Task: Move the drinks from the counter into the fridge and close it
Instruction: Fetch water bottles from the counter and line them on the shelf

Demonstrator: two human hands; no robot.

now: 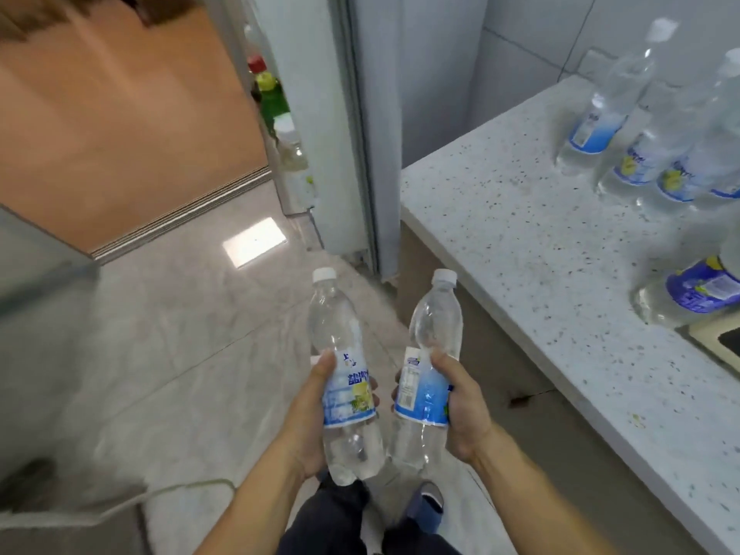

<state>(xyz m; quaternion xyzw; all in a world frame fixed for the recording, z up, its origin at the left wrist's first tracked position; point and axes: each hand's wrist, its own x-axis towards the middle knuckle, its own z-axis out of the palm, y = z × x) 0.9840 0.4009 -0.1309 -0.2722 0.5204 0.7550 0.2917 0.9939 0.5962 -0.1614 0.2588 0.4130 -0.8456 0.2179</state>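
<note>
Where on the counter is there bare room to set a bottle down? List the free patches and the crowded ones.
Free: the counter's near-left stretch, from its fridge-side corner along the front edge. Crowded: the back right, where a cluster of bottles stands, and the right edge by a lone bottle beside the sink corner.

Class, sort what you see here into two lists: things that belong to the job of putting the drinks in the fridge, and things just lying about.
Part of the job:
- clear lemon-label bottle in left hand
- clear blue-label bottle in right hand
- clear plastic bottles on the counter
- speckled white counter
- open grey fridge door

Lying about:
- pale cable on the floor
- dark sink corner
</note>
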